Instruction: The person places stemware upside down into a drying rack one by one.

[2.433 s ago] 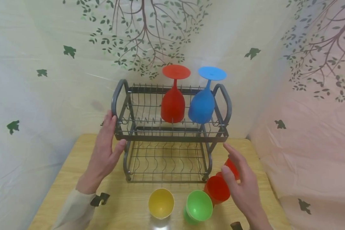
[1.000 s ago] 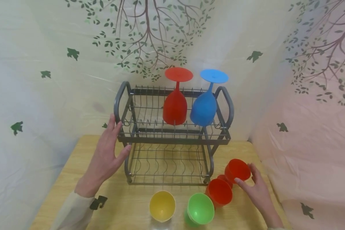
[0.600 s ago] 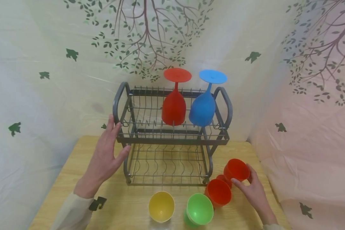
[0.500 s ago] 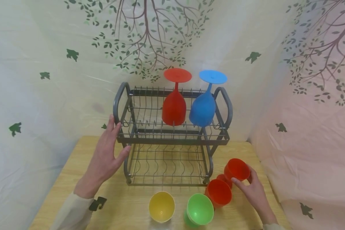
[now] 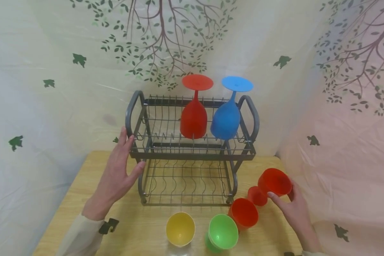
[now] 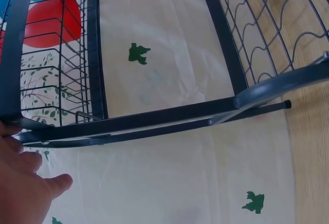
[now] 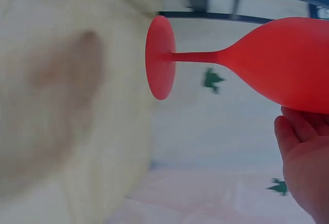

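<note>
At the right, my right hand (image 5: 297, 212) grips a red plastic wine glass (image 5: 274, 182) by its bowl, thumb on the near side. In the right wrist view, the bowl, stem and round foot of this glass (image 7: 280, 62) show, the foot above the tabletop. My left hand (image 5: 114, 177), fingers straight, rests against the left side of a dark two-tier dish rack (image 5: 192, 156). In the left wrist view, the left hand (image 6: 23, 183) is partly cut off, fingertips at the rack's frame. Upside down on the top tier stand a red glass (image 5: 193, 119) and a blue glass (image 5: 225, 121).
Along the front of the wooden table (image 5: 140, 234) stand upright a yellow glass (image 5: 180, 229), a green glass (image 5: 223, 232) and another red glass (image 5: 243, 214), close beside the green one. A cloth with printed branches (image 5: 161, 32) hangs behind the rack.
My right hand came down onto the red glass, took hold of its bowl and shifted it right, tilting it. My left hand's fingers settled slightly lower along the rack's side.
</note>
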Demonstrator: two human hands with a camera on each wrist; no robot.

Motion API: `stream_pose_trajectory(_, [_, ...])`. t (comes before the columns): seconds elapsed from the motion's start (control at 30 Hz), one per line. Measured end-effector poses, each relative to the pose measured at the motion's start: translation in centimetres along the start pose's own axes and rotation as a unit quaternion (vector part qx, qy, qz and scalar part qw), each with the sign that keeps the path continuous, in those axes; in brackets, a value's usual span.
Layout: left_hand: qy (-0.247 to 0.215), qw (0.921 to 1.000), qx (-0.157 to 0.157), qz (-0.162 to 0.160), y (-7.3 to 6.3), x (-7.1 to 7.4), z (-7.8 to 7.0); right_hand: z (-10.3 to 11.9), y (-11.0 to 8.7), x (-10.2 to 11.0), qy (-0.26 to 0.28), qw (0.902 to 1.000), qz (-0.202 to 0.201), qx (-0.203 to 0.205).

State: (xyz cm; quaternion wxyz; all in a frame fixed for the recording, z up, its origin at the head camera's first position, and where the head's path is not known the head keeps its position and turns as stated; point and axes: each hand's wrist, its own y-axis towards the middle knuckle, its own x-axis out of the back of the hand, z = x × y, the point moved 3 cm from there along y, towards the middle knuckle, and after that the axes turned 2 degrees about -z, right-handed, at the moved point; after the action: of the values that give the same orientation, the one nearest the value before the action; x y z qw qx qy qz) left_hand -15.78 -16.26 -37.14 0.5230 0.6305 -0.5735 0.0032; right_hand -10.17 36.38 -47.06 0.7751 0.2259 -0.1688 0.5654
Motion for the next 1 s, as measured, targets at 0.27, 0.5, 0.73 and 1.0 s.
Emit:
stream_pose_trajectory(0.27, [-0.005,0.9998,-0.007,-0.02,-0.2,0.5,-0.5,4.1,-0.8,2.3,-0.027,0.999,-0.035,0.005])
stream_pose_trajectory(0.5, [-0.006,0.9982,-0.038,-0.047,-0.3,0.8,-1.6,7.6,-1.5,3.6,0.0,0.9988,-0.041,0.028])
stream_pose_trajectory(0.73, [-0.014,0.9962,-0.057,-0.064,-0.4,1.2,-3.2,10.6,-2.5,4.4,-0.005,0.9975,-0.061,0.036])
stream_pose_trajectory(1.0, [-0.031,0.991,-0.101,-0.082,-0.4,1.6,-4.9,14.0,-3.6,3.7,0.013,0.9956,-0.051,0.077])
